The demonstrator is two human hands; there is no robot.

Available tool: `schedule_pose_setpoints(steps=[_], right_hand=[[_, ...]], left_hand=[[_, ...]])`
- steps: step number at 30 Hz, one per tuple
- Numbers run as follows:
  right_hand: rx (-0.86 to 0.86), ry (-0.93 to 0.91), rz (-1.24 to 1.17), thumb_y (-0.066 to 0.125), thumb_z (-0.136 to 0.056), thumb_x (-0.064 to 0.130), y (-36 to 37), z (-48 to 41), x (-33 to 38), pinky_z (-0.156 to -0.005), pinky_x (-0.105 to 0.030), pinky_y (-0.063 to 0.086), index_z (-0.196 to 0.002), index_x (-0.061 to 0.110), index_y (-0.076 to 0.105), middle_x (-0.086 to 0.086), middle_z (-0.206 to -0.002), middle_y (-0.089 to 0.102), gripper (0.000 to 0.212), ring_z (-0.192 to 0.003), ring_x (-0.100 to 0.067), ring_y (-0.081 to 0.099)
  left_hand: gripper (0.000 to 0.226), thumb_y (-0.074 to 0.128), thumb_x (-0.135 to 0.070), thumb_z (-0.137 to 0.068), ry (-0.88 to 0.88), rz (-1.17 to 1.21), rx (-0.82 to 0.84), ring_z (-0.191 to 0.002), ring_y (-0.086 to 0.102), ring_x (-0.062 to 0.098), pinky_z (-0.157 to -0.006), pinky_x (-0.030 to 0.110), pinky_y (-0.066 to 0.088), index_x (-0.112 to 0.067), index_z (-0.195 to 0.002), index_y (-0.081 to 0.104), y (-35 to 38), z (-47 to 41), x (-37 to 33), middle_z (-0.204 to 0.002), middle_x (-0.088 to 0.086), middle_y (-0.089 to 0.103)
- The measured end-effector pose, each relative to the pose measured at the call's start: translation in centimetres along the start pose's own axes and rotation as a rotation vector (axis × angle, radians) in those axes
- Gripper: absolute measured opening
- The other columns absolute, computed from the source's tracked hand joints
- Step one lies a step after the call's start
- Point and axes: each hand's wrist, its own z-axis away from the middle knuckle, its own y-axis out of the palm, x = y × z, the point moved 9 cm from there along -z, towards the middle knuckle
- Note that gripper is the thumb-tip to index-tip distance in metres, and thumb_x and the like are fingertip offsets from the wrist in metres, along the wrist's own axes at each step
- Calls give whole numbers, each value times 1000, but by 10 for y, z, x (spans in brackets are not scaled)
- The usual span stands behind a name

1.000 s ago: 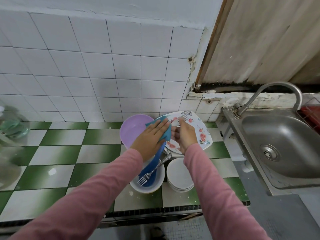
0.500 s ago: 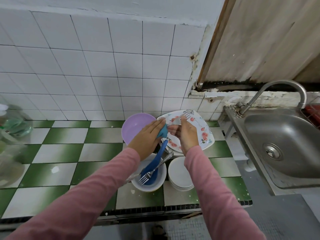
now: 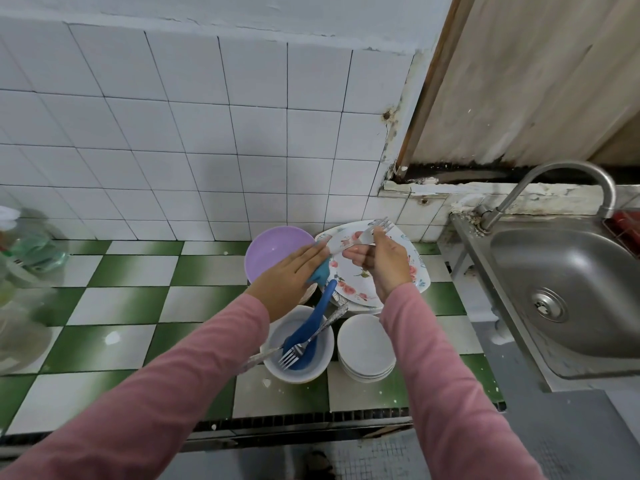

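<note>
Just one view here: a wide-angle camera worn on the person's head, looking forward and steeply down. It faces the white tiled wall (image 3: pixel 214 133) square on, with the green-and-white checkered counter (image 3: pixel 114 306) filling the lower middle. The pink sleeves (image 3: pixel 156 393) run up from the bottom edge, and the left hand (image 3: pixel 291 275) and right hand (image 3: pixel 384 261) sit near centre at arm's length. The steel sink (image 3: pixel 568 282) is at the right edge. Straight lines bow a bit toward the sides.
</note>
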Motion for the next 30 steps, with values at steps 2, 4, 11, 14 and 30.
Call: schedule_pose_setpoints(steps=[2,4,11,14,30], right_hand=[[-27,-39,44,38,-108,29,-4,-3,2,-70,-27,57,-89,11,61,-3,-61,70,35,-67,-20,70],[-38,-81,146,38,-108,28,-6,-6,4,-73,-27,54,-88,15,60,-2,-68,70,33,-67,-15,66],[26,-37,300,53,-103,24,3,1,-13,-67,-25,47,-92,15,61,-1,-78,71,16,-65,-11,65],[57,101,248,55,-102,19,13,12,-37,-61,-29,52,-92,11,61,-6,-71,63,14,-56,-16,65],[337,275,-222,21,-89,-15,55,28,-50,-42,-18,26,-92,1,51,-4,-66,40,34,-47,-8,32]], left_hand=[[74,71,1,-83,-133,98,62,-125,56,35,-102,52,46,-5,-147,33,5,7,8,-144,16,50],[61,50,-10,-100,-421,260,182,-125,54,31,-106,44,45,-19,-154,24,18,18,28,-150,10,44],[43,42,-27,-105,-924,681,-166,-109,57,24,-92,32,50,-18,-146,42,6,30,58,-116,1,58],[44,46,-12,-103,-795,606,-348,-109,51,14,-99,22,44,-10,-146,42,-22,18,50,-128,4,56],[66,72,10,-77,-39,85,-3,-127,53,37,-104,52,39,2,-138,48,3,-21,9,-138,19,55]])
